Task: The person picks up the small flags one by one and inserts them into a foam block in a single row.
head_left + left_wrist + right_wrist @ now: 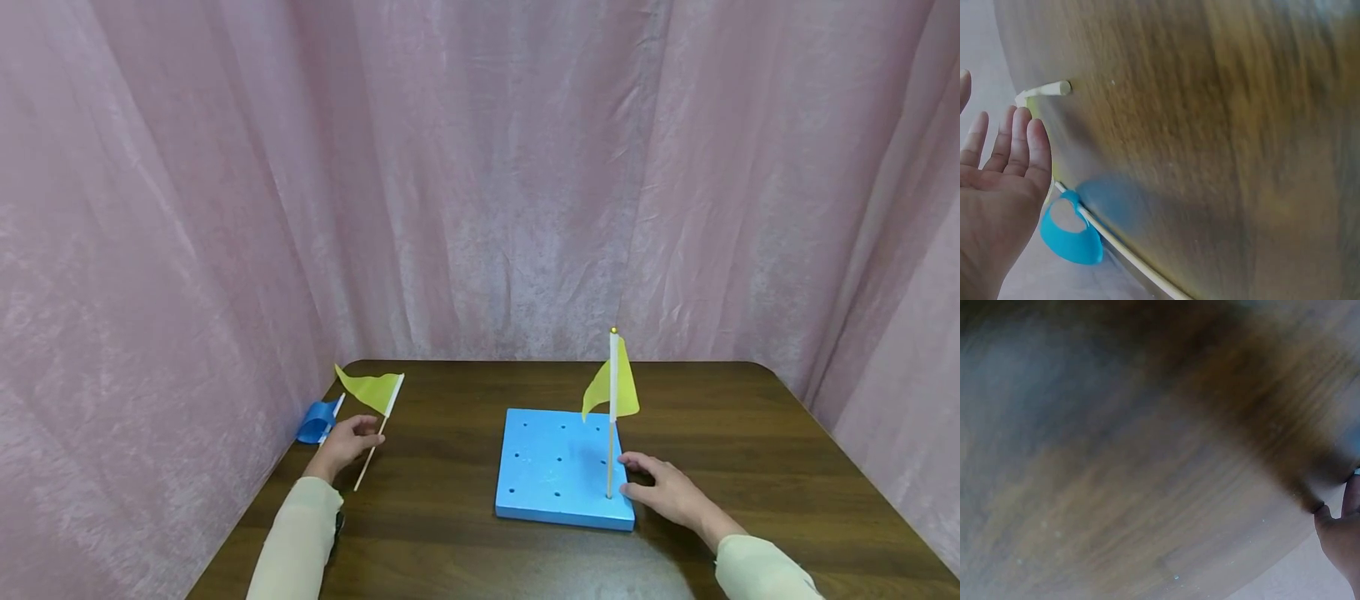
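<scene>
At the left, my left hand (348,442) is beside the wooden stick of a yellow flag (371,392), its thumb and fingers apart. Its fingers look nearly straight in the left wrist view, close to the stick's end (1057,89). A blue flag (317,421) on a stick lies just beyond that hand, by the table's left edge. My right hand (671,492) has its fingertips right at the right edge of a light blue board with holes (536,475). Another yellow flag (621,383) stands upright in the board's front right hole.
The brown wooden table (435,533) has rounded far corners. Pink curtains (487,183) hang behind it and along both sides. Several holes in the board hold no stick. The table's left edge runs close by the blue flag.
</scene>
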Action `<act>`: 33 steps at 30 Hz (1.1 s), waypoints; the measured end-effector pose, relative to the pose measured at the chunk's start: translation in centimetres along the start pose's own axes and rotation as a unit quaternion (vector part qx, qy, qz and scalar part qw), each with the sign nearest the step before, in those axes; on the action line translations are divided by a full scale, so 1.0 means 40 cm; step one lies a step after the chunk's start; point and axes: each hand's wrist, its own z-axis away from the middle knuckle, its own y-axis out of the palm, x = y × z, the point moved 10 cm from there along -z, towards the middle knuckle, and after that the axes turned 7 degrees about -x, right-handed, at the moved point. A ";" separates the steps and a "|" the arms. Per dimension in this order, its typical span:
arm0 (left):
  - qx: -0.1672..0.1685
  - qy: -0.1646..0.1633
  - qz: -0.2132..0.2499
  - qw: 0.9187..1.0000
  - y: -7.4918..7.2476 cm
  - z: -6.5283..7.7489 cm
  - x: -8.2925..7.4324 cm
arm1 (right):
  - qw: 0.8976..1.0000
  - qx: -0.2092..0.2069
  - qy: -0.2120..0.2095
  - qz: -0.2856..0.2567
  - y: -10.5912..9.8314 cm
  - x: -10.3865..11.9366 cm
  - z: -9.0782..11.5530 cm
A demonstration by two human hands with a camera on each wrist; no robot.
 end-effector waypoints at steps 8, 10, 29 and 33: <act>0.021 -0.032 0.021 0.999 0.002 0.006 0.022 | 1.000 -0.001 0.000 0.000 0.000 -0.001 0.000; 0.022 -0.040 0.026 0.999 0.001 0.007 0.027 | 1.000 -0.001 -0.003 0.000 0.000 0.002 0.000; 0.039 -0.049 0.078 0.995 0.022 0.016 0.032 | 1.000 0.001 -0.012 -0.010 0.004 0.001 -0.004; 0.053 -0.046 0.076 0.995 0.035 0.019 0.022 | 1.000 0.000 -0.014 -0.010 0.003 0.000 -0.006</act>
